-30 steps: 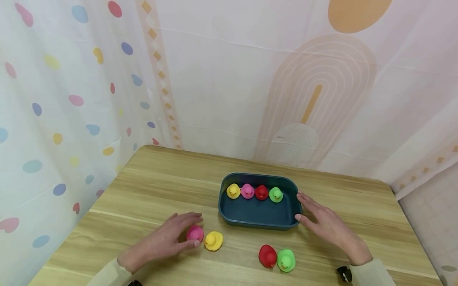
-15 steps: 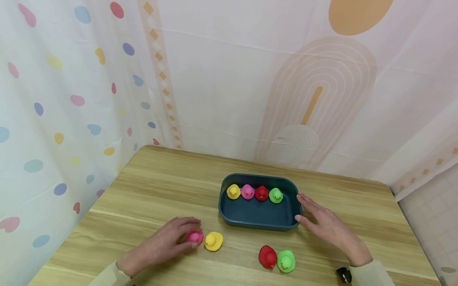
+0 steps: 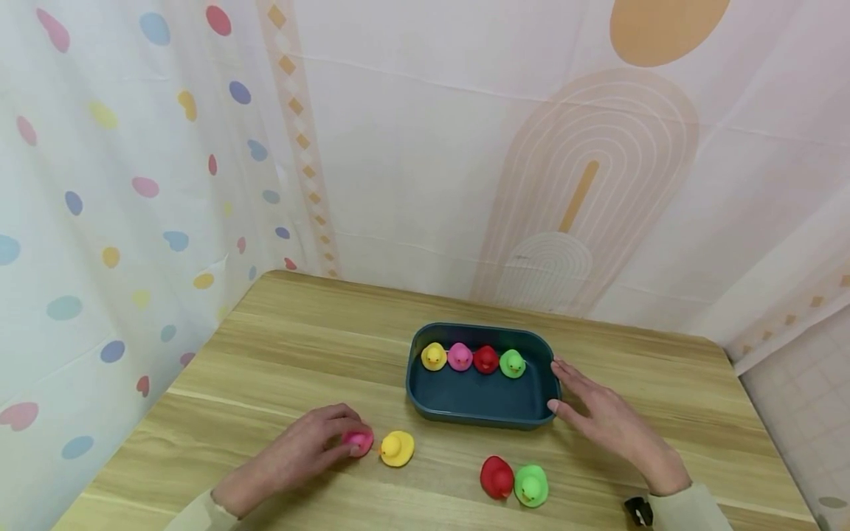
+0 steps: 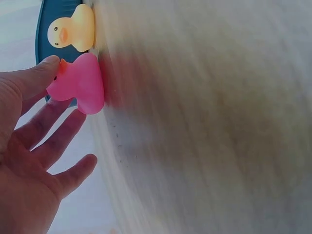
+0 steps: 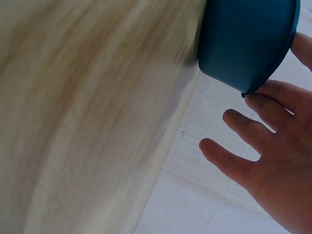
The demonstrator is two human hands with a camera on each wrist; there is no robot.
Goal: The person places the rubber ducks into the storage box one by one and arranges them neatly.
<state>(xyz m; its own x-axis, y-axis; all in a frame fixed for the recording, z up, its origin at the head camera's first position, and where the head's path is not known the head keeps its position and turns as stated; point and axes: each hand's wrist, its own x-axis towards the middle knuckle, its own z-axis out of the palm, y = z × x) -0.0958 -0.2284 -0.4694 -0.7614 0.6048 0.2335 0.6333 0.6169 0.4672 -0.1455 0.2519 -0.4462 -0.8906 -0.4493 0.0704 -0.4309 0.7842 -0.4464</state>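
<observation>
My left hand [image 3: 312, 446] pinches a pink rubber duck [image 3: 359, 442] between thumb and fingers, low at the table top; in the left wrist view the pink duck [image 4: 80, 84] shows its side, its face partly behind the thumb. Just right of it sits a yellow duck [image 3: 397, 448], a small gap between them. My right hand [image 3: 611, 420] touches the right end of a dark teal tray [image 3: 465, 420] with thumb and forefinger spread along the rim. In the right wrist view the fingers [image 5: 246, 129] are mostly straight beside the tray wall [image 5: 239, 44].
Inside the tray, along its far side, stand a yellow duck [image 3: 434, 357], a pink duck [image 3: 460, 357], a red duck [image 3: 486, 360] and a green duck [image 3: 512, 363]. Another red duck [image 3: 497, 478] and green duck [image 3: 531, 485] sit on the wooden table [image 3: 299, 324] before the tray.
My left hand has come down around the loose pink duck, closing its fingers on it and shifting it slightly left, away from the yellow one. The right hand and tray have stayed put.
</observation>
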